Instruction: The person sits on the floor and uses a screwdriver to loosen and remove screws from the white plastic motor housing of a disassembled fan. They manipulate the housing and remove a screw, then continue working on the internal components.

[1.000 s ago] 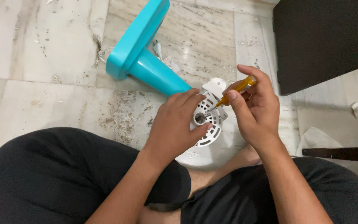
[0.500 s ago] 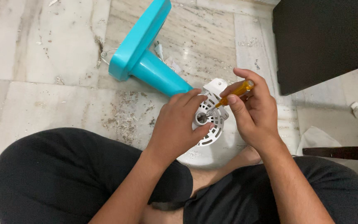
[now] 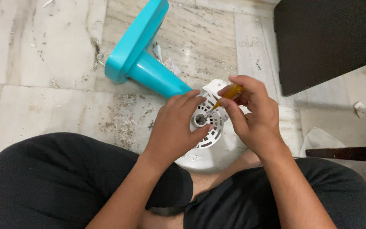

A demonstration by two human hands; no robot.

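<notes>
Since the picture from a moment ago, very little has moved. My right hand (image 3: 255, 116) sits a tiny bit lower over the fan part, and the screwdriver (image 3: 227, 95) leans down a bit more. My left hand (image 3: 176, 127) stays in the same spot.

My left hand rests on the white round fan part (image 3: 212, 127). Its fingers (image 3: 189, 99) curl over the far left edge of the part, and the thumb presses on the near side, so the hand holds the part between them. The part has many little slots and a round hole in the middle.

My right hand pinches the yellow handle of the screwdriver between the thumb and the first fingers. The thin metal tip points down and left, toward the round hole in the middle of the white part. The tip is just beside my left thumb.

The white part lies on the marble floor (image 3: 43, 106), right in front of my crossed legs. It joins the blue fan stand (image 3: 142, 59), which lies tipped over on the floor, far and to the left. A dark cabinet (image 3: 331, 38) stands at the far right.
</notes>
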